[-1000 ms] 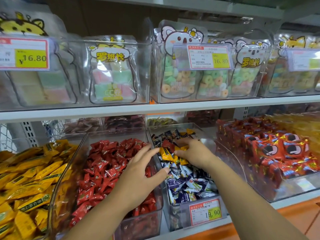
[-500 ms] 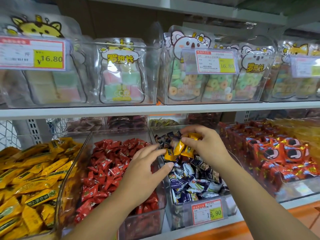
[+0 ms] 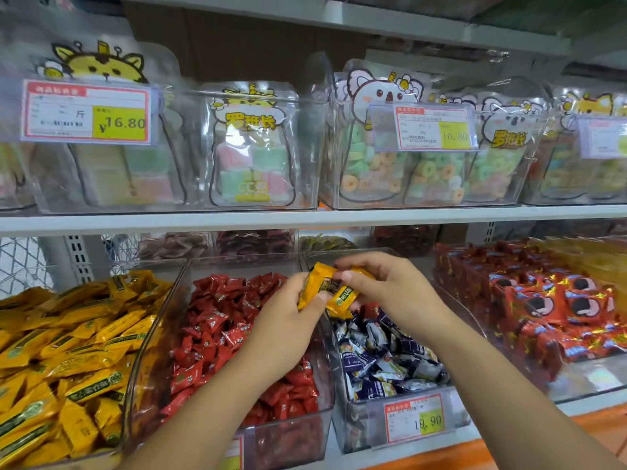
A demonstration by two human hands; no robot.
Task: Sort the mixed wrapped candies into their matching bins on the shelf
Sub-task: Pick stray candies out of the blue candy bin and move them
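Both hands meet above the divide between the red candy bin [image 3: 325,412] and the blue-and-white candy bin [image 3: 342,432]. My left hand [image 3: 288,330] pinches one yellow wrapped candy [image 3: 314,283] by its lower end. My right hand [image 3: 390,290] holds two more yellow candies [image 3: 341,300], one mostly hidden under its fingers. The yellow candy bin [image 3: 135,368] sits at the far left, heaped with matching wrappers. Red candies [image 3: 217,334] fill the second bin, and blue-and-white candies [image 3: 383,361] fill the third.
A bin of red cookie-print packets [image 3: 543,310] stands at the right. The upper shelf [image 3: 305,217] carries clear boxes of pastel sweets with price tags [image 3: 86,111]. A 19.90 price tag [image 3: 415,418] hangs on the blue bin's front.
My right hand lifted yellow candies out of the blue-and-white bin. My left hand rose from over the red bin and took hold of one of them.
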